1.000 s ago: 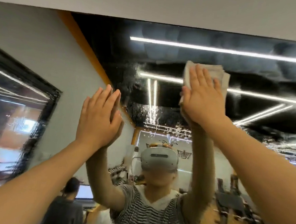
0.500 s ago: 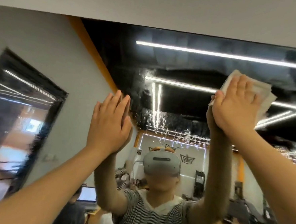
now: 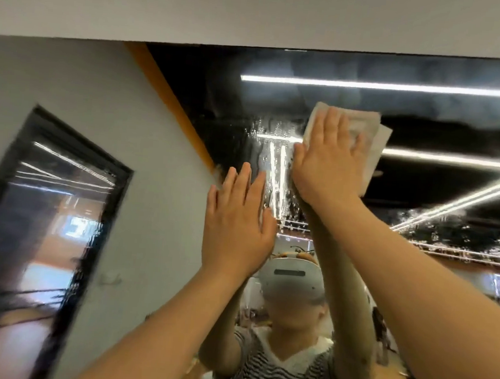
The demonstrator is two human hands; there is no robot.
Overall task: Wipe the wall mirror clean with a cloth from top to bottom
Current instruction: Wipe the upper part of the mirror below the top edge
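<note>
Overhead, right hand [image 3: 329, 162] flat on cloth [image 3: 373, 138]; left hand [image 3: 236, 221] flat against mirror [image 3: 420, 186].

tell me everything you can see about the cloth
The cloth is off-white, seemingly folded into a flat pad with layered edges showing at its right side. It lies flat against the upper mirror, pressed there by the right hand with straight fingers covering most of it. Wet streaks mark the glass just left of it.

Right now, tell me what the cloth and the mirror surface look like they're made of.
Cloth: looks like soft, matte off-white fabric or thick paper towel; folded layers with limp edges, too blurred to tell which. Mirror: glossy glass, judging by sharp reflections of ceiling lights and wet droplets streaking its surface.
</note>
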